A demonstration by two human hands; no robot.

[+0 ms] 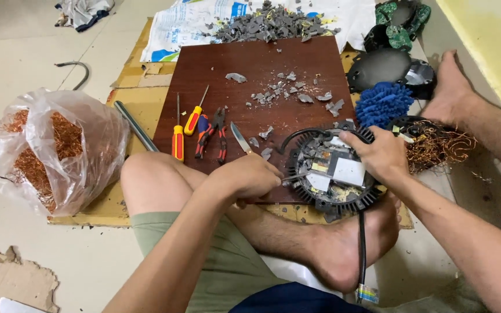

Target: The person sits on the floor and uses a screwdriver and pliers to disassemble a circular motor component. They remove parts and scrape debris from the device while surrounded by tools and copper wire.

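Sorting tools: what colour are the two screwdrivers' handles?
Yellow and red on both screwdrivers, seen in the head view.

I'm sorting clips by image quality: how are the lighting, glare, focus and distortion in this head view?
Head view: even, soft indoor light, with only faint shadows under the left hand and right hand; mild glare on the plastic bag of copper wire; the round finned device is sharp; wide-angle stretch at the frame edges.

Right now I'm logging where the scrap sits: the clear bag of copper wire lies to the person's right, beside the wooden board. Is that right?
Not quite. The head view shows the clear bag of copper wire on the person's left, beside the wooden board, not on the right.
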